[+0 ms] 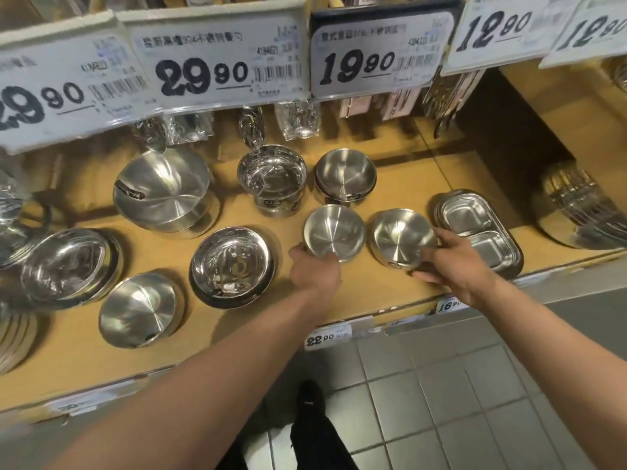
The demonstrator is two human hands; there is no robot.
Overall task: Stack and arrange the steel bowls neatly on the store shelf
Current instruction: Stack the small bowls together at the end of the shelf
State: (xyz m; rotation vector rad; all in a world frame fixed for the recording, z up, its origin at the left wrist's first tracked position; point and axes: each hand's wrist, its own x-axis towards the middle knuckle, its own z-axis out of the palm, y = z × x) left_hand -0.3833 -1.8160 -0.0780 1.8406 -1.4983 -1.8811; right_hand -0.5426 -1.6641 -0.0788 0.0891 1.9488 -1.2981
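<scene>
Several steel bowls stand on the wooden shelf (390,293). My left hand (314,269) grips the near rim of a small matt bowl (334,230), which is tilted slightly toward me. My right hand (454,262) holds the near right rim of a second small matt bowl (402,237) beside it. Behind them stand a small bowl stack (346,174) and a shiny deep bowl (271,174). Further left sit a large bowl stack (163,189), a shiny bowl (232,259), a matt bowl (137,308) and another shiny bowl (66,262).
A divided steel tray stack (481,228) lies right of my right hand. Stacked steel items (576,208) fill the far right. Price signs (210,62) and bagged utensils (295,120) hang above the back of the shelf. Price labels (327,335) line the front edge; grey floor tiles below.
</scene>
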